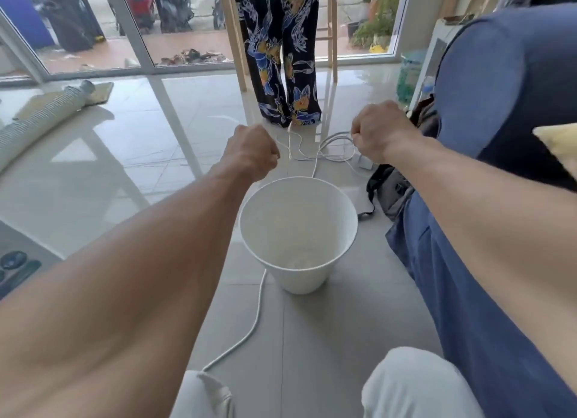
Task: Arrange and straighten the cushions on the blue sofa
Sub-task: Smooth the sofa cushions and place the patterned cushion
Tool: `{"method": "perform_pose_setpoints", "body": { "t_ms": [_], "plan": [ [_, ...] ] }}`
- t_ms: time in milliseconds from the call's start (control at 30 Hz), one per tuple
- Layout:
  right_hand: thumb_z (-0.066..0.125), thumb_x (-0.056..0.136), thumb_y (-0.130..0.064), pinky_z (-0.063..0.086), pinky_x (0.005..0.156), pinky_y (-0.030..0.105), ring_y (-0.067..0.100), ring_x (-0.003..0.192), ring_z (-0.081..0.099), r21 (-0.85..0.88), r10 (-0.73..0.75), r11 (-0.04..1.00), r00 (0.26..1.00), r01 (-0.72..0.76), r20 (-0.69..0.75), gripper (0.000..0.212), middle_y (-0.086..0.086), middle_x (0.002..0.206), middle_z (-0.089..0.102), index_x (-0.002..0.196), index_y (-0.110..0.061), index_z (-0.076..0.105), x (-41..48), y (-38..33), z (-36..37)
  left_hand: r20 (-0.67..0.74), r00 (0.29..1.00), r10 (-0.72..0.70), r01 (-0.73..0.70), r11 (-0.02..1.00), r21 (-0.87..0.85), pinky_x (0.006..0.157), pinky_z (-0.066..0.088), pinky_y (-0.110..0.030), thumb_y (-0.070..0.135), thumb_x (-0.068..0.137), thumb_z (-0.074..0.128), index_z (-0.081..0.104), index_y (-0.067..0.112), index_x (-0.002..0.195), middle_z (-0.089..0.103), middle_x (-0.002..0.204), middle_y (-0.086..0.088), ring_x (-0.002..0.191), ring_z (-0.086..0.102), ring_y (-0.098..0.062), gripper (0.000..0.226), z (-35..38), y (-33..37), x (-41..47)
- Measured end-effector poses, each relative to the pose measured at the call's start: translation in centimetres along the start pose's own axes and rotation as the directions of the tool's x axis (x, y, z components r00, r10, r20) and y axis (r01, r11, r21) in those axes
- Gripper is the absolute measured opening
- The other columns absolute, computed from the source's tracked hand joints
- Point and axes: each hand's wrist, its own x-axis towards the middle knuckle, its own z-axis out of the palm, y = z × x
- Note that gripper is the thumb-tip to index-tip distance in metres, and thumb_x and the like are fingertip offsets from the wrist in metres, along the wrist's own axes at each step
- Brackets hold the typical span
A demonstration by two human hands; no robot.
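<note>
A home, by the look of it — a living room opening onto a street. Pale glossy floor tiles run up to sliding glass doors, beyond which stand a dark wheeled bin and parked scooters. A blue sofa fills the right side, a yellow cushion on it. A white bucket, a loose white cable, a rolled mat and a dark bag lie about — household clutter.
</note>
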Motion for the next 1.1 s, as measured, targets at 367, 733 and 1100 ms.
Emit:
{"method": "perform_pose_setpoints", "body": {
  "t_ms": [367, 733, 1100],
  "plan": [
    [0.049, 0.094, -0.019, 0.045, 0.095, 0.033, 0.036, 0.115, 0.056, 0.1, -0.134, 0.989, 0.951, 0.11, 0.278, 0.03, 0.014, 0.122, 0.065, 0.114, -0.012, 0.07, -1.5, -5.2, 18.2, 0.064, 0.969, -0.238, 0.24, 0.97, -0.027, 0.072, 0.06, -0.029, 0.004, 0.082, 0.064, 0.079, 0.017, 0.086, 0.07, 0.095, -0.007, 0.081, 0.07, -0.024, 0.02, 8.0, -8.9, -2.3],
    [0.036, 0.1, -0.044, 0.027, 0.114, 0.036, 0.03, 0.14, 0.033, 0.198, -0.143, 0.979, 0.882, 0.058, 0.45, 0.056, 0.012, 0.152, 0.037, 0.147, -0.014, 0.037, -1.7, -5.6, 22.4, 0.083, 0.958, -0.275, 0.281, 0.958, -0.066, 0.067, 0.055, -0.023, 0.006, 0.083, 0.065, 0.078, 0.019, 0.089, 0.061, 0.076, 0.003, 0.07, 0.064, -0.019, 0.02, 10.6, -11.4, -3.3],
    [0.035, 0.099, -0.045, 0.022, 0.116, 0.042, 0.029, 0.143, 0.021, 0.089, -0.032, 0.996, 0.95, 0.004, 0.31, 0.061, 0.011, 0.155, 0.026, 0.15, -0.013, 0.024, -3.4, 1.2, 16.8, 0.12, 0.976, -0.179, 0.19, 0.978, -0.086, 0.082, 0.056, -0.029, 0.013, 0.077, 0.063, 0.077, 0.023, 0.082, 0.071, 0.097, -0.007, 0.087, 0.066, -0.025, 0.018, 13.4, -6.4, 0.2]
  ]
}}
